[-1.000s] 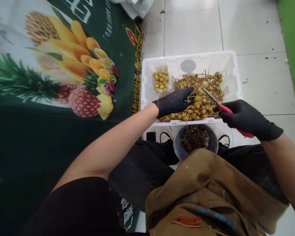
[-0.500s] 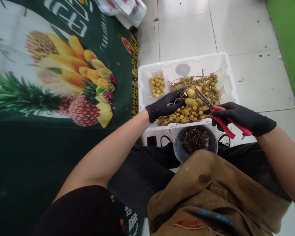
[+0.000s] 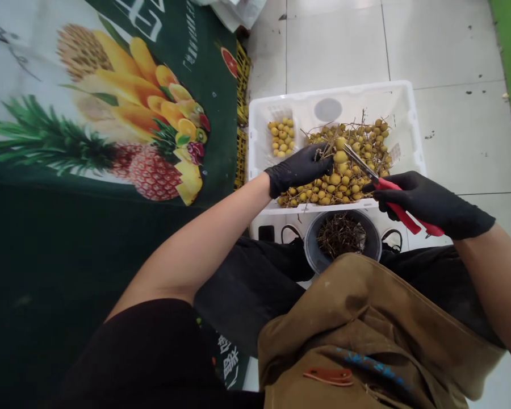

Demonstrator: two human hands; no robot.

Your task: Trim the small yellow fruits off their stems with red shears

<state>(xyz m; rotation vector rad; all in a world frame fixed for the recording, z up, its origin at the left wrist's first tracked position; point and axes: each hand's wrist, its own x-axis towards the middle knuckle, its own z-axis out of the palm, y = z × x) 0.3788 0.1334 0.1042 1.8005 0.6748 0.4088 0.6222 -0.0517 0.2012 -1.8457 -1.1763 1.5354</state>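
Left hand (image 3: 302, 167) pinches a fruit bunch (image 3: 339, 157), frame centre, above the crate (image 3: 366, 102); right hand (image 3: 430, 201) grips clippers (image 3: 385, 185) beside it. Done: loose fruit (image 3: 281, 138) at the crate's left, twigs (image 3: 340, 234) in the bucket (image 3: 373, 241) below. Remaining: a big stemmed heap (image 3: 368, 149).

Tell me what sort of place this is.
Probably a fruit shop or its packing corner. A green banner with printed produce fills the left side, yellow crates show at its edge, and a white crate holds a heap of small round fruit.
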